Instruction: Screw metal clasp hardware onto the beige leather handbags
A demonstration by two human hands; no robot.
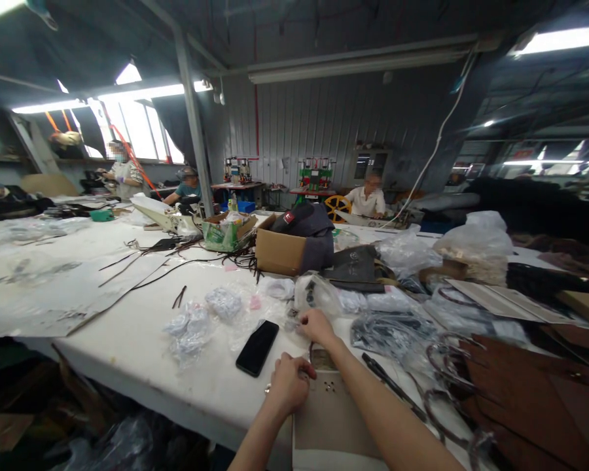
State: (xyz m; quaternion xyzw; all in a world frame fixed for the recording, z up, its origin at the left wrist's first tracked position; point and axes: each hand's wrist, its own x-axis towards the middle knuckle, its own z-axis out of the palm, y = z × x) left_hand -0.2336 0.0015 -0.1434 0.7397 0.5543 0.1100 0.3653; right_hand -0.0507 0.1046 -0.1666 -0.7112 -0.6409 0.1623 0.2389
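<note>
A flat grey-beige piece (336, 418) with a pale lower band lies at the table's front edge, with several small metal bits (329, 386) on it. My left hand (290, 383) rests at its upper left corner, fingers curled together; what they hold, if anything, is too small to name. Farther forward, my right hand (318, 327) reaches to small things by a clear plastic bag (317, 294), its fingertips bunched and their contents hidden. A brown loop (312, 353) shows under my right wrist. Left of my hands lies a black phone (257, 348).
A cardboard box (279, 252) and a green box (226, 234) stand across the white table (142, 347). Dark tools (392, 384) lie right of my right arm, near brown leather pieces (535, 399) and bagged items (392, 333). Several people work in the background.
</note>
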